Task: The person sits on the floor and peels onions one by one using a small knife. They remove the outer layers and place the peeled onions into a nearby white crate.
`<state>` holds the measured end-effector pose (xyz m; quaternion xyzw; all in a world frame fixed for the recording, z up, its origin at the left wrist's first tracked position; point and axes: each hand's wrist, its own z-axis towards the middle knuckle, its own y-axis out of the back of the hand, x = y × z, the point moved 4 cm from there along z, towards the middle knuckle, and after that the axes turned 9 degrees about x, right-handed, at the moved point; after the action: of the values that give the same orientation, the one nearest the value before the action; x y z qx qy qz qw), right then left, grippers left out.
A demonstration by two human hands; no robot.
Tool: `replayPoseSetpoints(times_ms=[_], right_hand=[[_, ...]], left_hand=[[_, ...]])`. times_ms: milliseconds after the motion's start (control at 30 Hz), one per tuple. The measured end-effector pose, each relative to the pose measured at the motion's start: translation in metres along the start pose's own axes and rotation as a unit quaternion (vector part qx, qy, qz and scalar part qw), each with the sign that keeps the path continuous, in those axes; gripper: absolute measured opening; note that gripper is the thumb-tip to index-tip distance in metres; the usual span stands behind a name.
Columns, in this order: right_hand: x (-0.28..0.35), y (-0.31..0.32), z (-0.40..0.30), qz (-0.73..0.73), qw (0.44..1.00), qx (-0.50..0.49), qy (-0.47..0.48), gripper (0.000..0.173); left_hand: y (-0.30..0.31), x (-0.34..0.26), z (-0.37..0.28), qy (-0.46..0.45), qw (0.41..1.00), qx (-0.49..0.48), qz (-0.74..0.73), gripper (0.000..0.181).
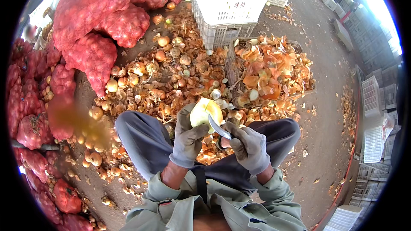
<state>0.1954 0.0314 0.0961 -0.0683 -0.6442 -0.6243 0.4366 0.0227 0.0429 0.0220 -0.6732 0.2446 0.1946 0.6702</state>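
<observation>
My left hand, in a grey work glove, grips a large, partly peeled yellow onion between thumb and fingers. My right hand, gloved alike, is closed around a small knife whose curved blade points up and left and lies against or just in front of the onion's right side. The knife's handle is mostly hidden in the glove. Both hands are above the gap between my bent knees. Onion skins cover the floor under them.
A crate heaped with skins lies beyond my right hand. Stacked white plastic crates stand ahead, the top one holding peeled onions. Red mesh sacks of onions pile up on the left, with loose onions nearby. More crates line the right side.
</observation>
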Motion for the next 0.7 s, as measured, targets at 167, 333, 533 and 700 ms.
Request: replayPoseSetpoints(times_ms=[167, 333, 533, 700], right_hand=[[-0.003, -0.002, -0.002, -0.04, 0.999, -0.019, -0.008, 0.03], [-0.005, -0.015, -0.004, -0.141, 0.986, -0.063, -0.061, 0.028], [-0.07, -0.058, -0.002, 0.31, 0.926, -0.11, -0.187, 0.029], [-0.082, -0.053, -0.007, 0.473, 0.84, -0.1, -0.246, 0.034]], left_hand=[[-0.006, -0.002, -0.002, -0.006, 1.0, -0.018, 0.005, 0.066], [-0.011, 0.001, -0.004, -0.021, 0.994, -0.046, 0.095, 0.071], [-0.005, 0.01, -0.007, 0.032, 0.999, -0.025, 0.012, 0.061], [-0.026, -0.006, -0.005, 0.029, 0.993, 0.07, -0.092, 0.06]])
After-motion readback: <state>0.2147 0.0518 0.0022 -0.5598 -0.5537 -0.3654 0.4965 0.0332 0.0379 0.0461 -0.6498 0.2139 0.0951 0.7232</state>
